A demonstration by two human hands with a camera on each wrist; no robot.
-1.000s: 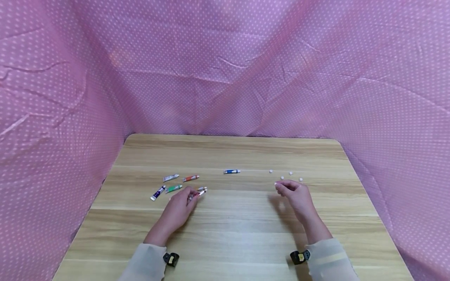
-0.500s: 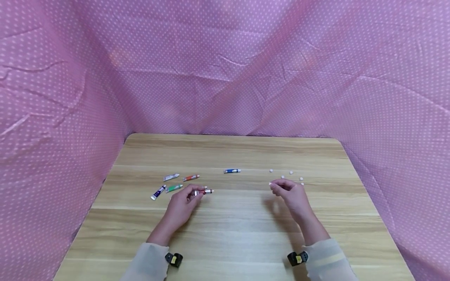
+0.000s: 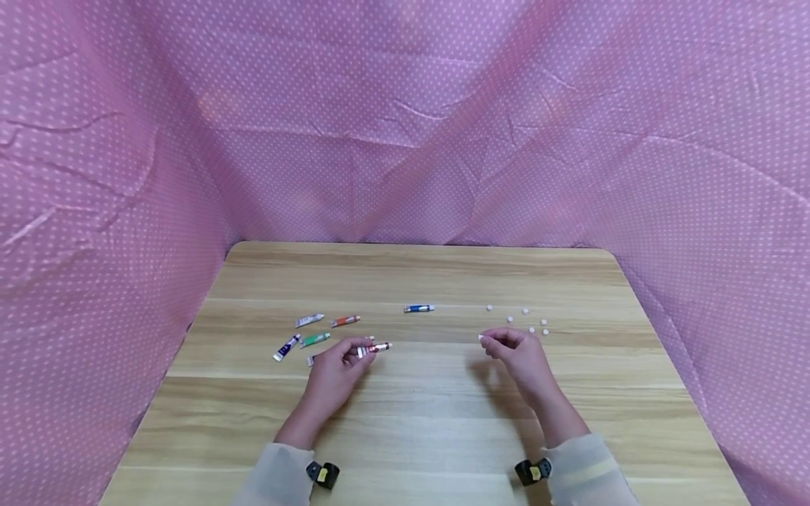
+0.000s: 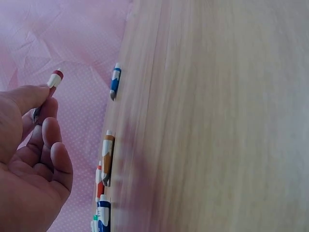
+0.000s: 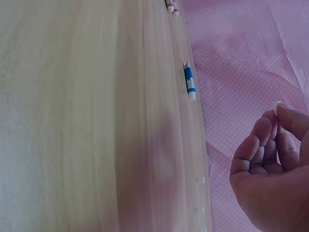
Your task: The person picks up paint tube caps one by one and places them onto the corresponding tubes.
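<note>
In the head view my left hand (image 3: 335, 371) pinches a red-labelled paint tube (image 3: 375, 348) between thumb and fingers, its capped end pointing right. The left wrist view shows this red tube (image 4: 55, 79) raised above the table. My right hand (image 3: 522, 358) pinches a small white cap (image 3: 481, 338) at its fingertips; the same cap (image 5: 276, 107) shows in the right wrist view. An ochre tube (image 4: 108, 157) lies near the left hand, mostly hidden by it in the head view. Several loose white caps (image 3: 510, 319) lie beyond and right of the right hand.
Left of the left hand lie a green tube (image 3: 315, 339), a purple tube (image 3: 287, 347), a pale tube (image 3: 309, 320) and an orange tube (image 3: 345, 321). A blue tube (image 3: 419, 308) lies mid-table. Pink dotted cloth (image 3: 405, 140) surrounds the wooden table (image 3: 418, 436).
My left hand has lifted the red tube and drawn it slightly right. My right hand has moved left with its cap, so more caps show behind it.
</note>
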